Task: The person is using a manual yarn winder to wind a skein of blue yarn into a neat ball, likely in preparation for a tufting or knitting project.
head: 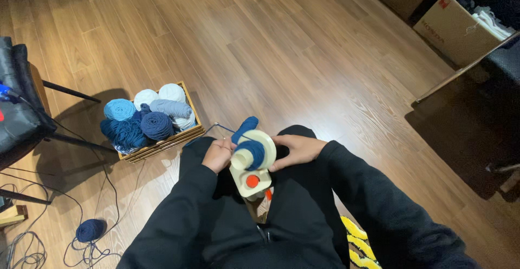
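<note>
A cream yarn winder [254, 178] with an orange knob rests on my lap, with dark blue yarn [249, 144] wound on its spindle. My left hand [218, 155] sits against the winder's left side, fingers curled by the yarn strand that runs off toward the crate. My right hand [297, 150] presses flat against the right rim of the winder's round top. Both arms wear black sleeves.
A wooden crate [187, 133] of blue, grey and white yarn balls stands on the wood floor at left. A loose dark blue ball [90, 229] lies among cables at lower left. A black chair [21, 106] stands far left, a cardboard box [455, 28] top right.
</note>
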